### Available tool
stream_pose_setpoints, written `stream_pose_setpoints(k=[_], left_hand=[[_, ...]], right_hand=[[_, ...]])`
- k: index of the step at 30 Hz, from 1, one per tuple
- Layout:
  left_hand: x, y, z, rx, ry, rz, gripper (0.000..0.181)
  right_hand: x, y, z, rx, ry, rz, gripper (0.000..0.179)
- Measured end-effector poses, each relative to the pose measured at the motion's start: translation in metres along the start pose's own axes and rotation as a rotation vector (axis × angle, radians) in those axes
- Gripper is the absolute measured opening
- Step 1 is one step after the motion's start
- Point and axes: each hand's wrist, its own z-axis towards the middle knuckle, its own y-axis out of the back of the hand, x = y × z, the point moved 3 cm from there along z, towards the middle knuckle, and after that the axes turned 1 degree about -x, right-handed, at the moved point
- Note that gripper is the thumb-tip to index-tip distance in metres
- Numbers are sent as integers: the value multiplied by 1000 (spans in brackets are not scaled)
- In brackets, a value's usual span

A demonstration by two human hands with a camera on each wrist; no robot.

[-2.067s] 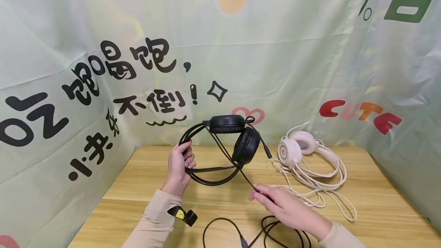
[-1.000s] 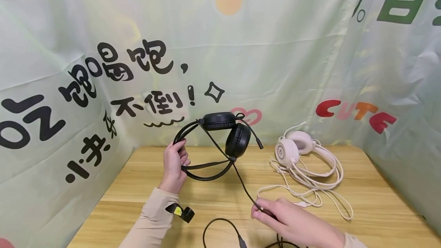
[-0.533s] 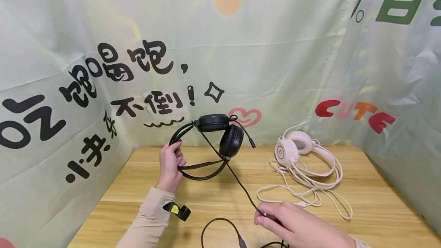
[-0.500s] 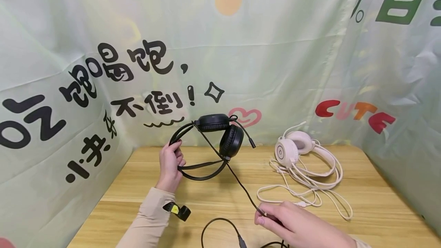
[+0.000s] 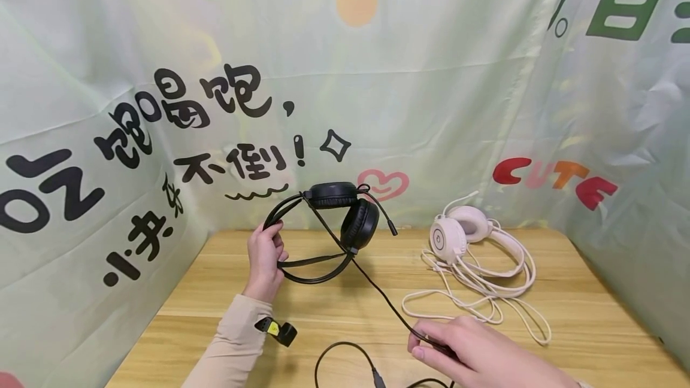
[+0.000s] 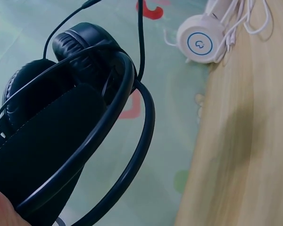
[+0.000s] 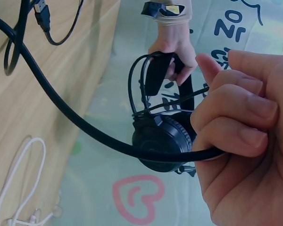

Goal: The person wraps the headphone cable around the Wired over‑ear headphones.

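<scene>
My left hand grips a black headset by its headband, holding it above the table with both ear cups toward the right. A thin microphone boom sticks out from the upper cup. From the lower cup a black cable runs down to my right hand, whose curled fingers hold it. In the right wrist view the cable passes through the curled fingers and hangs in a loop. The black USB plug of the cable lies near the table's front, its tip beyond the head view's lower edge.
A white headset lies on the right of the wooden table, its white cable looped in front of it. Printed cloth walls stand behind and on both sides. A black wrist strap sits on the left sleeve.
The left hand has shifted slightly left with the black headset. My right hand has moved down and right along with the cable, and more of that cable stretches between the two hands.
</scene>
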Motion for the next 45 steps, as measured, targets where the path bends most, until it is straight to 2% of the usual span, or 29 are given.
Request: stream_pose_setpoints(k=[9, 23, 30, 32, 40, 45], left_hand=[[-2, 3, 2, -29, -20, 31, 21], [0, 5, 4, -51, -33, 47, 21], [-4, 5, 5, -97, -60, 114, 23], [-4, 7, 6, -110, -61, 136, 22], [-5, 10, 7, -107, -64, 172, 22], [-6, 9, 6, -101, -75, 202, 24]], right_hand=[[9, 5, -4, -91, 156, -95, 24], [19, 20, -8, -130, 143, -168, 27], [22, 29, -8, -161, 217, -159, 29], [25, 32, -9, -168, 202, -174, 30], [26, 47, -10, -221, 278, -221, 27], [30, 58, -11, -227, 272, -241, 33]])
